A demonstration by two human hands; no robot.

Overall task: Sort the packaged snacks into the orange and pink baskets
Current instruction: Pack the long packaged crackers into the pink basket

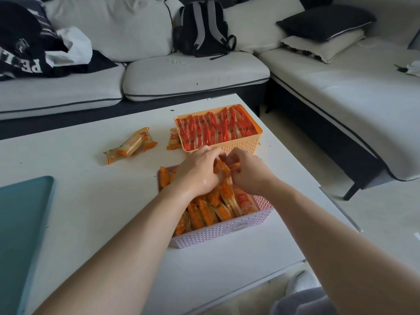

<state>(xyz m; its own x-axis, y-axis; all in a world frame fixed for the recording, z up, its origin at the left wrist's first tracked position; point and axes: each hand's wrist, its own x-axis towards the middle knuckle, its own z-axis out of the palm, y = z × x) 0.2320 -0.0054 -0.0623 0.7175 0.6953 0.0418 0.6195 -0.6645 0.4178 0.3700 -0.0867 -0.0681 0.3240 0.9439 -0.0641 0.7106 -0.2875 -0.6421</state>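
Note:
The pink basket sits near the table's front, packed with orange snack packets standing on edge. Both hands are over its far end. My left hand and my right hand meet there, fingers closed on an orange snack packet held between them. Behind them, the orange basket holds a tight row of red packets. Loose orange packets lie on the table to the left, and one more loose packet leans beside the orange basket's left wall.
A teal tray lies at the table's left edge. The white table ends close behind the orange basket. A white sofa with a black backpack and clothes stands beyond; its chaise runs along the right.

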